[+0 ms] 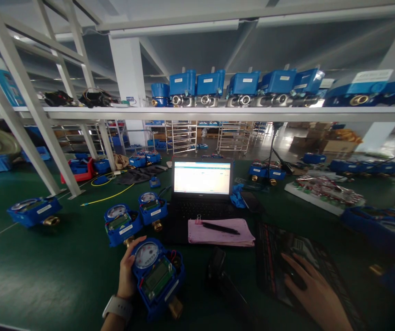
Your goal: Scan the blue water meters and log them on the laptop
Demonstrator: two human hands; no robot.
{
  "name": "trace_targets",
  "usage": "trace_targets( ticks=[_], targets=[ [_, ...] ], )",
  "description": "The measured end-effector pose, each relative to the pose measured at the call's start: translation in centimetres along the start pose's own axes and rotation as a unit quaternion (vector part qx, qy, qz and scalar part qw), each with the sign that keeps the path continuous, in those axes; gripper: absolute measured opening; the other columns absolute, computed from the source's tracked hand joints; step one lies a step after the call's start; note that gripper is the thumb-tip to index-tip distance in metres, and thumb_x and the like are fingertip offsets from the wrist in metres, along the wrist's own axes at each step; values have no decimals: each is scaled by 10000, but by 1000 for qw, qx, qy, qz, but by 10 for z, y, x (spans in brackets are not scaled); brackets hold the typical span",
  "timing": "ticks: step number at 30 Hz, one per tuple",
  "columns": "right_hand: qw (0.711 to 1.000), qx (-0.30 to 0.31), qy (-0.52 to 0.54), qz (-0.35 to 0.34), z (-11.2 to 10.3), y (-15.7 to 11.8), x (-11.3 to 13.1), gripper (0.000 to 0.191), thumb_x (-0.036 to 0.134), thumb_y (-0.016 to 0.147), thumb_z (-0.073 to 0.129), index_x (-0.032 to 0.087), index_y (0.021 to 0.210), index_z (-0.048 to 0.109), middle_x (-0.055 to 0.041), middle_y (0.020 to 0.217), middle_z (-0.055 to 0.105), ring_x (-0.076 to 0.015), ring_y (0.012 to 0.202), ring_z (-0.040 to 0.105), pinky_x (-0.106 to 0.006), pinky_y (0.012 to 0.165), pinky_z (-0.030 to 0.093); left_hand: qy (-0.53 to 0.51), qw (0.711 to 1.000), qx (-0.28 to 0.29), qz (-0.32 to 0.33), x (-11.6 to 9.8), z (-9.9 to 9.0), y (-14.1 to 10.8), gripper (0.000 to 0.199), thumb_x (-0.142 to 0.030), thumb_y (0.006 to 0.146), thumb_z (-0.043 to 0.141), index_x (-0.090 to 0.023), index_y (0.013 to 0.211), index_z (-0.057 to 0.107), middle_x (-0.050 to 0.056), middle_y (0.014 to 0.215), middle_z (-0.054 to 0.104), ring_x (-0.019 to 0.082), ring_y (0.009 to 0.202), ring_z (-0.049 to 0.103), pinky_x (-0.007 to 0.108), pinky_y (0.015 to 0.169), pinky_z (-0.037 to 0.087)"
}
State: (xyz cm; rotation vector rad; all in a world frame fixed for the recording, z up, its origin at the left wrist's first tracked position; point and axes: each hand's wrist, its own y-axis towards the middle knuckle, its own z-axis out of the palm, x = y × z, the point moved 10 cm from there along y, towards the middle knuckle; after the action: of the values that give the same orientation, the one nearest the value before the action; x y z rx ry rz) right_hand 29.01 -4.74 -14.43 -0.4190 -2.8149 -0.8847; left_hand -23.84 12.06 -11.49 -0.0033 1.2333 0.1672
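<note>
My left hand is closed around the left side of a blue water meter, whose round dial, small display and circuit board face up. A brass pipe end sticks out at its lower right. On the mouse pad at the right, my right hand rests over a dark computer mouse, its fingers curved along it. Two similar water meters stand just beyond my left hand. Between my hands lies a black handheld scanner, dim and partly blurred.
An open laptop with a lit screen stands ahead, pink papers and a black pen before it. Another meter sits at the left. A tray of wired parts and more meters are at the right. A shelf crosses above, bearing blue units.
</note>
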Motion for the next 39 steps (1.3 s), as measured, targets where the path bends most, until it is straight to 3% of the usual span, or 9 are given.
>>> trace_targets(
  ticks=[13, 19, 23, 26, 29, 30, 32, 35, 39],
  targets=[
    [1000, -13, -6, -18, -7, 0, 7, 549, 570, 949, 358, 279, 1277, 687, -97, 1346, 632, -310, 1107, 674, -480, 845, 618, 4, 1000, 6, -7, 4, -3, 3, 607, -639, 697, 657, -197, 1109, 710, 109, 1107, 751, 365, 992, 715, 464, 844, 593],
    [999, 0, 0, -35, 0, -1, 3, 502, 547, 947, 405, 301, 1290, 677, -73, 1363, 626, -285, 1127, 672, -444, 871, 620, 15, 999, 30, -13, 6, -7, 11, 665, -664, 601, 719, -183, 1060, 732, 128, 1082, 759, 407, 1003, 707, 493, 818, 606],
    [999, 6, -4, -44, -2, 1, 5, 493, 549, 941, 427, 322, 1312, 659, -60, 1370, 623, -281, 1131, 669, -430, 849, 626, 21, 999, 36, -11, 6, -8, 12, 674, -672, 616, 711, -187, 1084, 726, 126, 1092, 758, 400, 991, 711, 495, 822, 603],
    [997, -49, -29, -49, -26, 2, 26, 529, 555, 948, 406, 278, 1336, 637, -98, 1384, 604, -339, 1191, 623, -513, 882, 602, 20, 999, 35, 0, 4, -6, 12, 660, -669, 623, 704, -187, 1074, 725, 124, 1093, 754, 395, 1001, 709, 490, 851, 589],
    [992, -104, 5, -77, -51, -6, 75, 534, 553, 955, 443, 207, 1319, 624, -140, 1339, 615, -353, 1235, 577, -549, 1006, 529, 20, 999, 26, 13, 0, -3, 11, 633, -645, 623, 698, -178, 1050, 728, 133, 1132, 738, 389, 1027, 698, 478, 876, 572],
    [992, -86, 33, -88, -50, -9, 95, 515, 549, 945, 484, 221, 1319, 617, -121, 1281, 647, -319, 1177, 614, -502, 987, 546, 21, 999, 23, 16, -1, -2, 11, 626, -635, 619, 693, -174, 1042, 729, 135, 1120, 739, 385, 1017, 697, 472, 867, 570],
    [990, 26, 99, -98, -29, -14, 139, 526, 520, 904, 563, 263, 1362, 583, -73, 1199, 687, -262, 1081, 664, -413, 926, 579, 25, 999, 21, 23, -3, -1, 11, 616, -614, 612, 678, -168, 1033, 728, 132, 1065, 744, 374, 977, 699, 465, 841, 567],
    [960, 215, 180, -25, 12, -24, 183, 734, 430, 759, 620, 187, 1443, 517, -115, 1236, 665, -306, 1098, 657, -449, 942, 564, 35, 998, 17, 40, -7, 0, 11, 587, -593, 624, 644, -173, 1023, 732, 125, 1076, 737, 367, 1008, 683, 465, 877, 549],
    [927, 258, 268, 49, 19, -29, 202, 684, 405, 699, 525, 146, 1326, 607, -147, 1172, 678, -329, 1059, 661, -496, 975, 521, 50, 997, 17, 64, -13, 1, 10, 551, -585, 639, 631, -175, 989, 743, 125, 1132, 721, 374, 1088, 654, 469, 954, 516]
  ],
)
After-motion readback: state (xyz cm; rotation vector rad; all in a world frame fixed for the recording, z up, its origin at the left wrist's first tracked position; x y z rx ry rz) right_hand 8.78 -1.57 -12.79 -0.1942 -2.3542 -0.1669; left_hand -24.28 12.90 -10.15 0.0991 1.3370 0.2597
